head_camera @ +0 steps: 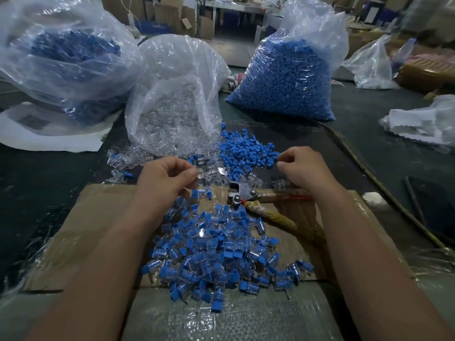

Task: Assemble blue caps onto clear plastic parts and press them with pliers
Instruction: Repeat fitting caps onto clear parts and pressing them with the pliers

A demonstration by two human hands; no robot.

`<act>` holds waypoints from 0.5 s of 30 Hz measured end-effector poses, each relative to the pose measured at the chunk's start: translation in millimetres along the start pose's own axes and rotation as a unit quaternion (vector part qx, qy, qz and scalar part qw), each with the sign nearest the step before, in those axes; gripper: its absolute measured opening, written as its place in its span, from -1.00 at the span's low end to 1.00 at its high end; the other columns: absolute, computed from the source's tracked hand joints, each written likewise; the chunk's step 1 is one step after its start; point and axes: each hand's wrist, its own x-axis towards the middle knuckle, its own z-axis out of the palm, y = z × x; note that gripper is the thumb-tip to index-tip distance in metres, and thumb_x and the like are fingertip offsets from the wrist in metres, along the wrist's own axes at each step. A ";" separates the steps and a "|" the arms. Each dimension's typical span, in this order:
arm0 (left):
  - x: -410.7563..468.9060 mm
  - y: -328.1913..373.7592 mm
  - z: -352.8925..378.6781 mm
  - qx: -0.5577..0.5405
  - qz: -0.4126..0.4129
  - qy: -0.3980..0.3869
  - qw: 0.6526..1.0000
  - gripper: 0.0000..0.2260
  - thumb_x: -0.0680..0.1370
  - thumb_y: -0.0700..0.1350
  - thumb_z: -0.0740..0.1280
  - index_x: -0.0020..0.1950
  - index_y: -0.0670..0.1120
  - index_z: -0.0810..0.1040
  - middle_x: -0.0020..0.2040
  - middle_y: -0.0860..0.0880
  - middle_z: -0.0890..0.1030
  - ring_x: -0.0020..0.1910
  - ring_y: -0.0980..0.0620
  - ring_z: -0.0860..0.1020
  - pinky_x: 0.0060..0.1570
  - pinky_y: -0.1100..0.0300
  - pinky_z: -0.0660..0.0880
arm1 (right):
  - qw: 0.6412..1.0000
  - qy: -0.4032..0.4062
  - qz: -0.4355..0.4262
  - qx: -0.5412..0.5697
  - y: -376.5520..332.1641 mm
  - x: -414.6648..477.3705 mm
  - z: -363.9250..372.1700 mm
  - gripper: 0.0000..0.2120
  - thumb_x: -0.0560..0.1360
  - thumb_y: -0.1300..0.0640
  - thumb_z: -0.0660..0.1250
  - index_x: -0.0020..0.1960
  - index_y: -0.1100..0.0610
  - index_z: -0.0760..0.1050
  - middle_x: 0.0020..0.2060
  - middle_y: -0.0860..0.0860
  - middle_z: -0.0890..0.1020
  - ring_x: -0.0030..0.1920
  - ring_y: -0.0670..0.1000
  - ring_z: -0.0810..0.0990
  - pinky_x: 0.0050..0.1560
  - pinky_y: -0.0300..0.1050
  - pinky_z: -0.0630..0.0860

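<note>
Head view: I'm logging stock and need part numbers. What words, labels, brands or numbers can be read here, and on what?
No text in this view can be read.
White sheet under the left bag: a dark printed patch, too blurred to read.
Pliers: no marking visible.
Cardboard under the hands: no print visible.
</note>
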 end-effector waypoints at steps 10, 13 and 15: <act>-2.5 6.0 -2.2 -0.073 -0.022 -0.034 0.997 -0.82 0.48 -0.33 0.30 -0.14 -0.06 0.59 -0.41 0.06 0.62 -0.42 0.18 0.56 -0.36 0.36 0.52 | 0.999 0.018 0.026 -0.030 -2.7 37.8 32.3 -0.74 0.48 0.08 0.37 0.11 0.20 0.53 0.05 0.13 0.60 0.03 0.10 0.54 -0.07 -0.04 0.46; -2.6 6.9 -1.9 -0.083 -0.031 -0.044 0.995 -0.84 0.47 -0.33 0.30 -0.16 -0.09 0.58 -0.42 0.04 0.62 -0.42 0.16 0.56 -0.37 0.35 0.52 | 0.999 0.024 0.022 -0.026 -0.9 38.7 32.9 -0.78 0.45 0.08 0.40 0.03 0.18 0.57 0.01 0.11 0.62 0.00 0.09 0.56 -0.12 -0.07 0.45; -2.9 7.8 -1.0 -0.084 -0.031 -0.048 0.995 -0.84 0.47 -0.34 0.30 -0.16 -0.10 0.58 -0.42 0.03 0.62 -0.43 0.16 0.56 -0.37 0.34 0.53 | 0.999 0.021 0.021 -0.021 0.2 39.1 31.9 -0.76 0.43 0.07 0.42 0.03 0.17 0.54 0.00 0.09 0.60 -0.01 0.07 0.54 -0.09 -0.05 0.47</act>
